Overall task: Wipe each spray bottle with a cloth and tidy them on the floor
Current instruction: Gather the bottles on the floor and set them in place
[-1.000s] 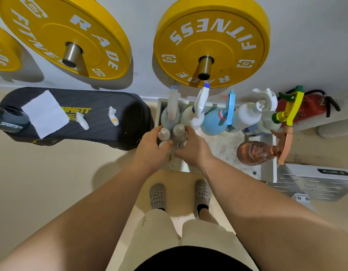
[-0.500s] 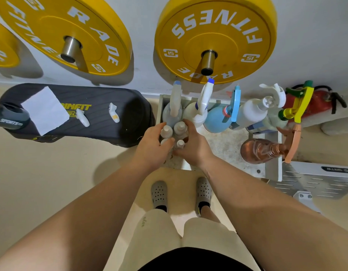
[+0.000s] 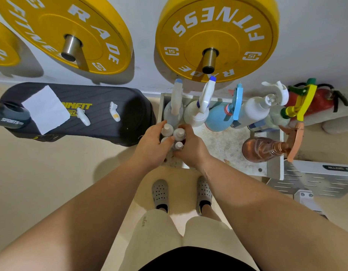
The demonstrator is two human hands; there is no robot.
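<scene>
As our left hand (image 3: 151, 146) and right hand (image 3: 191, 152) are still clasping the small bottles (image 3: 179, 133) at the near-left corner of the tray (image 3: 274, 170), we are seemingly grouping them.

yellow weight plates (image 3: 216, 34) w/ white lettering; black bench pad (image 3: 102, 116), yellow logo; copper bottle (image 3: 261, 149); light-blue bottle (image 3: 216, 119); red extinguisher (image 3: 318, 103)

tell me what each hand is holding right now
Left hand: curled round the small bottles.
Right hand: curled round the same small bottles.
</scene>
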